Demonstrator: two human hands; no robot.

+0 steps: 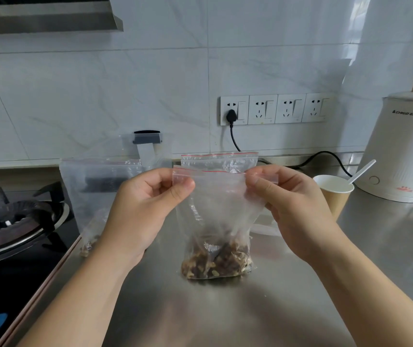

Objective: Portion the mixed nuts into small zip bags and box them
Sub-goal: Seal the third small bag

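2 hands pinching 1 zip bag [215,211] at its top corners

Left hand [147,196] and right hand [285,196] nip the seal strip; its nut-filled bottom rests on the steel counter [288,296]. Thin, slippery, bottom-heavy film: I'd hold only the strip.

Setting: domestic kitchen. Evidence: gas burner [12,221] set in a black hob at left, range hood [47,16] overhead, stainless-steel countertop [225,309], white marble-look wall tiles [150,71]. Also noted: row of four wall sockets [275,109] with one plug inserted, white electric kettle [400,149], paper cup [335,194] at right.
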